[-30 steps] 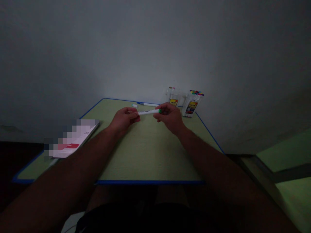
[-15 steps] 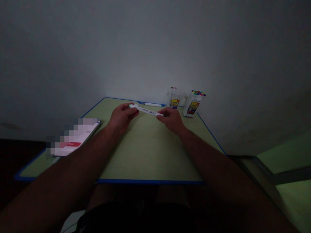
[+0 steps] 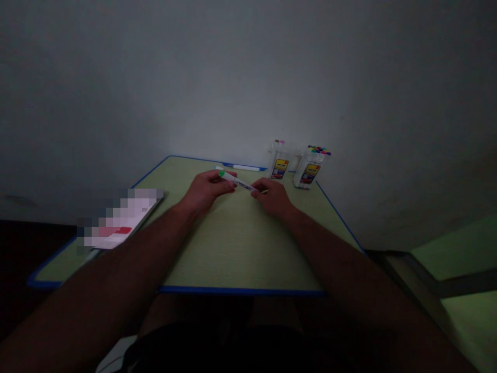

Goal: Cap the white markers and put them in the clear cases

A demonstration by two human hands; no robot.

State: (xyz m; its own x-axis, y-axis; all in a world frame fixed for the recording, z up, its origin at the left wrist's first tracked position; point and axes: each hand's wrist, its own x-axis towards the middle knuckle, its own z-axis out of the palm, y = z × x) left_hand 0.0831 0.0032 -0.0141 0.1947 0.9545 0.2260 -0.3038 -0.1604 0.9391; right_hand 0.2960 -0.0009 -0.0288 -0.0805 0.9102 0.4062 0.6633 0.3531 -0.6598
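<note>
A white marker (image 3: 244, 185) with a green end and dark print is held slantwise above the table, its green end up to the left. The fingers of my left hand (image 3: 205, 192) are closed around it near the green end. At its lower right end, my right hand (image 3: 274, 195) pinches it between thumb and fingers, hiding the tip. Just behind my left fingers shows a small pale piece with a greenish end (image 3: 218, 168); I cannot tell whether it is held.
Two clear marker cases stand at the back right: one case (image 3: 278, 160) with few markers showing, another case (image 3: 308, 171) full of coloured caps. A white marker (image 3: 246, 168) lies along the back edge. A partly blurred tablet-like object (image 3: 134, 217) lies left on the blue-edged table (image 3: 240, 248).
My left hand has moved right, closer to my right hand. The held marker now tilts more steeply, and its bright green end shows more clearly.
</note>
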